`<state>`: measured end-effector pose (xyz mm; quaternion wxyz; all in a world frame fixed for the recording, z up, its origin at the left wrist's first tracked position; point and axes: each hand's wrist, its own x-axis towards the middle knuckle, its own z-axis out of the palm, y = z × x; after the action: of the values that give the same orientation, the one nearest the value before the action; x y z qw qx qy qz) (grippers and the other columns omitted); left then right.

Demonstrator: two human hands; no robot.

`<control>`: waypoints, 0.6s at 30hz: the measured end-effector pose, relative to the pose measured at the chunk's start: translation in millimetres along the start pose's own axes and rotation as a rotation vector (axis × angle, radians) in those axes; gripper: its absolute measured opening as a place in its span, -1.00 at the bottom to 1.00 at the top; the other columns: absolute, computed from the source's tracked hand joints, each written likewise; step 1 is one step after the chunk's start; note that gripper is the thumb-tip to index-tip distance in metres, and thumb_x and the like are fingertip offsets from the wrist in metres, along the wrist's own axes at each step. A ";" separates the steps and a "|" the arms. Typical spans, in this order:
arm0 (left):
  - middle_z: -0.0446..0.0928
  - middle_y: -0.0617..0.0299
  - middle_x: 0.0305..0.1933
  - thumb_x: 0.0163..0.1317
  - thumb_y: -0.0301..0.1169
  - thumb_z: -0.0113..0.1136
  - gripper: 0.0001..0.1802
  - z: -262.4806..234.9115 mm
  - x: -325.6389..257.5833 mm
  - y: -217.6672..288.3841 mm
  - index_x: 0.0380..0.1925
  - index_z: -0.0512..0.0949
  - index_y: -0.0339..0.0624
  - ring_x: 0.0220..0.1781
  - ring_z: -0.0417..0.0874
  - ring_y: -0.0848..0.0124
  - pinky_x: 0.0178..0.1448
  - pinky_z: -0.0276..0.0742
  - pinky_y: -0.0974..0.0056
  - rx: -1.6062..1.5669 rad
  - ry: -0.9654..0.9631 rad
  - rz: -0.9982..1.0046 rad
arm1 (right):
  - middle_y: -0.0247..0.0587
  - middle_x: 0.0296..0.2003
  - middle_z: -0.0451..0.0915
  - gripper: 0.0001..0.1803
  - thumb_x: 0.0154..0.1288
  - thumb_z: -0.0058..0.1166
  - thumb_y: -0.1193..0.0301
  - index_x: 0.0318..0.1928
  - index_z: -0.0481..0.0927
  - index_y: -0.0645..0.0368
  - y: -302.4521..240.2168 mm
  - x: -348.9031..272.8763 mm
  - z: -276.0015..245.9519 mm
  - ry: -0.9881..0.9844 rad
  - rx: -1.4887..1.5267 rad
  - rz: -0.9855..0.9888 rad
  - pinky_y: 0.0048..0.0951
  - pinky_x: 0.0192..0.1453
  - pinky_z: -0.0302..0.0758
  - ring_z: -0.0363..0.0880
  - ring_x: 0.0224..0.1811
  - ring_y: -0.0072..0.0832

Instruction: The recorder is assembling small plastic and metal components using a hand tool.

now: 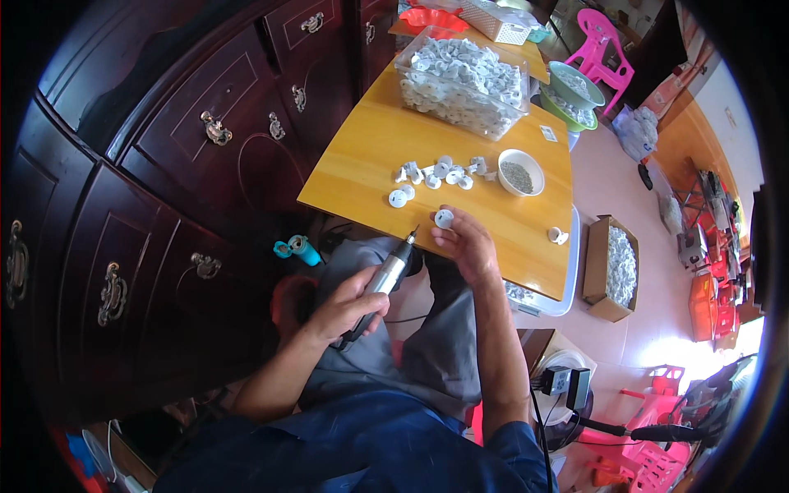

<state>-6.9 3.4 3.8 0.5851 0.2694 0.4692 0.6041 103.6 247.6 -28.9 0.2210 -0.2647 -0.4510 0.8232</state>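
1. A person's left hand (349, 308) grips a silver-and-dark screwdriver (389, 273), its tip aimed up toward the near edge of a yellow wooden table (362, 164).

2. The right hand (470, 242) pinches a round white piece (444, 218) at its fingertips, just over the table's edge; tip and piece stand near each other but apart.

3. The step in hand appears to be bringing tool and piece together. The next move would call for a steady hold and the tip squared to the piece; whether a screw sits on the tip is too small to tell.

4. Ahead of the hands lies a loose cluster of white parts (441, 171), beside a white bowl (536, 187) of small grey bits, possibly screws. A lone white part (558, 236) rests near the table's right side.

5. Behind them, a clear bin (491, 130) stands heaped with similar parts.

6. Around the room: a dark wooden cabinet (189, 156) with ornate handles at left; at right, a filled cardboard box (606, 308) on the pinkish floor (600, 189), a green basin (582, 123) and a pink chair (604, 51).
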 end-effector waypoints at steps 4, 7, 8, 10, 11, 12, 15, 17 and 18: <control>0.44 0.23 -0.38 0.30 -0.26 0.12 -0.53 -2.4 0.0 -1.5 0.10 0.32 -0.29 -0.55 0.48 0.53 -0.52 0.41 0.46 0.000 0.000 -0.003 | -0.05 -0.11 0.67 -0.73 0.33 0.10 0.46 0.02 0.62 0.22 -10.5 -5.7 -20.7 0.240 -0.547 -0.168 -0.41 -0.04 0.61 0.68 -0.16 -0.37; 0.45 0.27 -0.39 0.29 -0.27 0.13 -0.47 -1.3 1.8 -2.8 0.19 0.29 -0.25 -0.56 0.48 0.55 -0.53 0.40 0.44 -0.014 0.001 -0.021 | -0.01 -0.13 0.68 -0.74 0.22 0.17 0.49 -0.06 0.67 0.15 -29.4 -9.4 -62.3 0.455 -1.044 -0.380 -0.30 -0.02 0.60 0.69 -0.13 -0.22; 0.45 0.29 -0.40 0.28 -0.28 0.14 -0.43 -1.5 2.3 -3.3 0.24 0.27 -0.23 -0.57 0.47 0.56 -0.53 0.40 0.43 -0.021 0.000 -0.030 | 0.00 -0.13 0.68 -0.74 0.19 0.19 0.49 -0.08 0.69 0.13 -35.2 -10.2 -77.1 0.525 -1.226 -0.470 -0.27 -0.01 0.59 0.69 -0.12 -0.17; 0.45 0.29 -0.40 0.28 -0.28 0.14 -0.41 -2.2 -0.3 -1.8 0.26 0.26 -0.24 -0.56 0.47 0.55 -0.53 0.40 0.43 -0.029 0.017 -0.036 | 0.01 -0.14 0.68 -0.72 0.14 0.20 0.50 -0.09 0.69 0.12 -54.3 -13.6 -86.1 0.649 -1.334 -0.576 -0.24 -0.01 0.58 0.68 -0.12 -0.09; 0.45 0.29 -0.40 0.27 -0.29 0.14 -0.40 -1.9 -1.1 -0.7 0.27 0.26 -0.24 -0.56 0.47 0.55 -0.53 0.40 0.43 -0.033 0.025 -0.039 | 0.01 -0.14 0.68 -0.70 0.11 0.20 0.50 -0.09 0.69 0.12 -64.3 -13.8 -91.4 0.711 -1.387 -0.629 -0.22 0.00 0.57 0.67 -0.12 -0.05; 0.45 0.27 -0.39 0.28 -0.29 0.13 -0.42 0.1 0.6 -1.5 0.25 0.26 -0.26 -0.55 0.48 0.55 -0.52 0.40 0.44 -0.024 0.019 -0.032 | -0.01 -0.19 0.69 -0.75 0.13 0.20 0.49 -0.12 0.70 0.13 -74.6 -13.4 -106.0 0.764 -1.399 -0.628 -0.20 0.00 0.57 0.68 -0.15 -0.08; 0.45 0.23 -0.37 0.28 -0.29 0.11 -0.39 -2.4 -1.7 -1.6 0.27 0.24 -0.30 -0.53 0.49 0.53 -0.51 0.41 0.45 -0.005 0.042 -0.037 | -0.08 -0.26 0.71 -0.81 0.17 0.20 0.42 -0.19 0.71 0.11 -106.3 -6.9 -93.6 0.760 -1.312 -0.544 -0.18 -0.03 0.57 0.69 -0.18 -0.13; 0.45 0.23 -0.37 0.28 -0.28 0.12 -0.39 -1.2 -1.7 1.4 0.28 0.24 -0.28 -0.53 0.49 0.53 -0.51 0.42 0.45 -0.008 0.038 -0.039 | -0.10 -0.27 0.72 -0.83 0.18 0.19 0.38 -0.21 0.71 0.10 -118.8 7.0 -94.4 0.709 -1.402 -0.519 -0.18 -0.06 0.58 0.70 -0.18 -0.14; 0.45 0.23 -0.37 0.29 -0.28 0.12 -0.39 -1.0 -1.8 2.3 0.28 0.24 -0.28 -0.53 0.49 0.53 -0.51 0.42 0.45 -0.010 0.040 -0.039 | -0.10 -0.28 0.72 -0.83 0.19 0.18 0.37 -0.22 0.71 0.10 -124.4 16.0 -95.3 0.679 -1.447 -0.506 -0.18 -0.07 0.58 0.70 -0.19 -0.15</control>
<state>-8.6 1.6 5.8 0.5887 0.2450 0.4830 0.6001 167.5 378.5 31.1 0.2985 -0.4655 -0.8227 0.1320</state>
